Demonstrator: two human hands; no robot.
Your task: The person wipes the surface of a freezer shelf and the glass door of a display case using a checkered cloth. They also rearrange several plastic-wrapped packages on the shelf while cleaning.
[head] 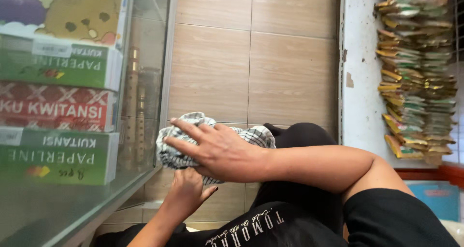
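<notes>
A black-and-white checkered cloth (180,139) is bunched against the edge of a glass display case (147,87). My right hand (217,150) reaches in from the right, its fingers spread over the top of the cloth and holding it. Just below, my left hand (186,191) comes up from the bottom and grips the cloth's underside. My black sleeve and printed black shirt (270,225) fill the lower part of the view.
Inside the case on the left stand stacked green, red and cartoon-bear boxes (58,106), with several slim tubes behind the glass. Beige tiles (251,68) lie ahead. On the right, a white ledge (360,82) carries a pile of small sachets (415,77).
</notes>
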